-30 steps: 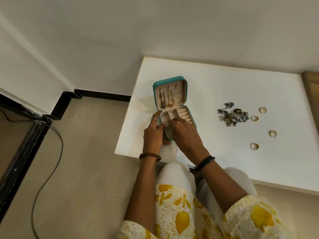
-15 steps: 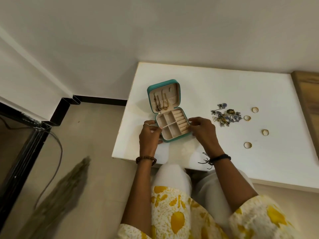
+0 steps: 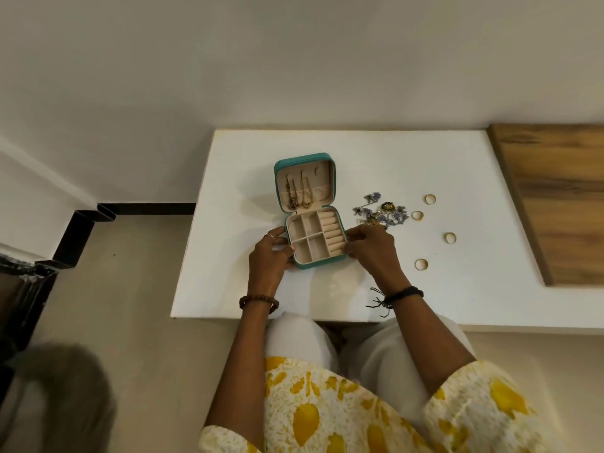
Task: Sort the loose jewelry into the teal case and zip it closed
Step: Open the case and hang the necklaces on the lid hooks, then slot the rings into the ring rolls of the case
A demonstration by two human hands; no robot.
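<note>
White bench (image 3: 425,302) against a pale wall. The teal case (image 3: 313,238) lies open near its left front, tray up for filling. Your left hand (image 3: 268,259) and right hand (image 3: 371,250) curl their fingers against its sides, steadying it. Loose jewelry (image 3: 382,212) and gold rings (image 3: 421,264) wait just right.

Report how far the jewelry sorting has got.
Done: the teal case lies open, and chains already hang in its lid.
In hand: the left hand and right hand grip the tray's two sides.
Left: the tray compartments look empty; the blue and gold pile and four gold rings lie loose on the white table. The case is unzipped.
</note>
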